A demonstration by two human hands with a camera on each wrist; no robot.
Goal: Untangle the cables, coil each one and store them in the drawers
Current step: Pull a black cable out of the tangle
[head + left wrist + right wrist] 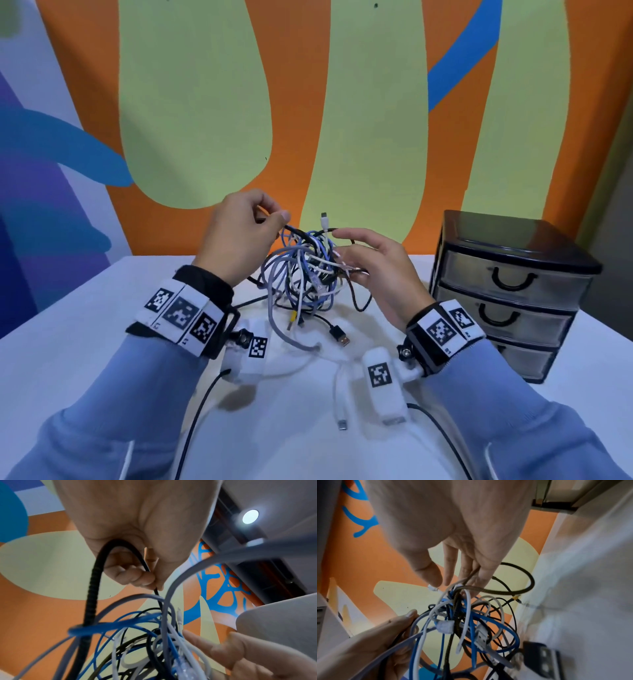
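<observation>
Left hand (239, 236) pinches a black cable (91, 601) from the tangle (301, 270); right hand (376, 270), at 3 o'clock, fingers loosely spread among strands, its grip unclear; cable ends hidden.

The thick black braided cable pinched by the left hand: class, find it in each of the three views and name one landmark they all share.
Head view: the thick black braided cable runs from the left hand into the top of the tangle, centre.
Left wrist view: it arches under the palm, upper centre.
Right wrist view: it drops through the tangle's middle.
Shared landmark: the blue cable.
</observation>
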